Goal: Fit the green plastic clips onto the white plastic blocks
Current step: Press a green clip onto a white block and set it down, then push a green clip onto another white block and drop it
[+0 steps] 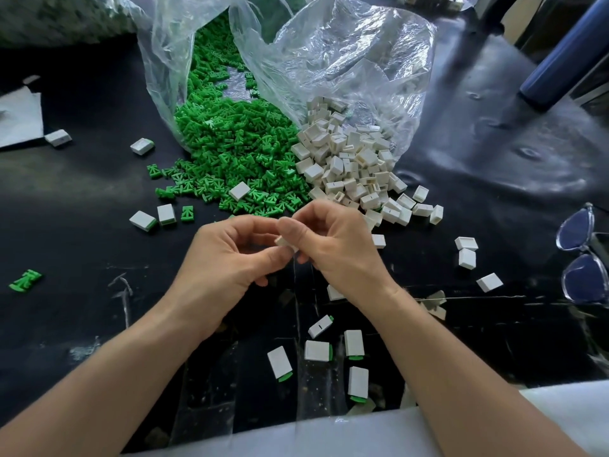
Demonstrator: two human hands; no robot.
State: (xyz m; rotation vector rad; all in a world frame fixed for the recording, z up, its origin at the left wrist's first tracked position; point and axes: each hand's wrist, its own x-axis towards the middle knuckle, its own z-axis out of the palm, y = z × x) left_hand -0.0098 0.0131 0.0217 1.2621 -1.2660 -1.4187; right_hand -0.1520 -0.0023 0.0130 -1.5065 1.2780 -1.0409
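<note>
**Plastic parts cover a black table (82, 199) as a person assembles them by hand.** At the far left lies a white sheet (19, 117). Nearer the front edge, a lone green clip (25, 280) rests well apart from everything else. Two stray blocks (142, 220), one showing green at an edge, lie just left of a heap of green clips (230, 153). The heap spills from the mouth of a clear plastic bag (329, 54) at the centre.

Below the heap, the left hand (227, 255) and the right hand (333, 249) meet above the table. The fingers of both are curled, and together they pinch a single white block (286, 243) between thumbs and fingertips. Most of the block is hidden, and whether a clip sits in it cannot be told.

Right of the green heap and touching it, a pile of white blocks (349, 166) spreads out from the plastic, with loose ones scattered beyond. Several fitted blocks (317, 350), each with green peeking from one end, lie between the forearms near the table's front edge. At the far right a pair of clear-framed glasses (580, 262) lies on the table, and a dark blue cylinder (566, 51) shows at the top corner.
</note>
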